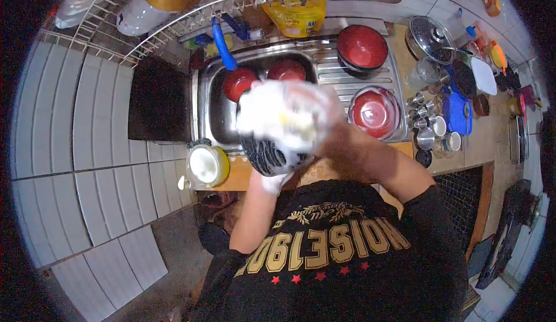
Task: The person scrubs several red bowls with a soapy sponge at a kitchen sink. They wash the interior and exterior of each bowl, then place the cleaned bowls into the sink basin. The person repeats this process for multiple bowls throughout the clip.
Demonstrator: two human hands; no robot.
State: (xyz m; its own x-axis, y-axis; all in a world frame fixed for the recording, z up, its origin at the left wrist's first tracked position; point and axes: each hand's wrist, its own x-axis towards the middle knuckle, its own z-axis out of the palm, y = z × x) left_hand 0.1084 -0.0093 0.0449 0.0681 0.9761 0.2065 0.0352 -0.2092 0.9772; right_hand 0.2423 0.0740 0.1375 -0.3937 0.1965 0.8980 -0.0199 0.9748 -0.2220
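Observation:
A dark bowl, streaked with suds, is held up in front of my body at the sink's near edge. My left hand supports it from below, its fingers mostly hidden by the bowl. Thick white foam covers the bowl's upper side and blurs with motion. In that foam my right hand presses a lathered sponge, of which only yellowish patches show. Behind them, two red bowls lie in the steel sink basin. A blue handle rises at the basin's far left.
On the ridged drainboard are stacked red-and-black bowls and a sudsy red bowl. A tub of foamy liquid stands at the left counter edge. Right are metal cups and a glass-lidded pot. A wire rack overhangs the sink.

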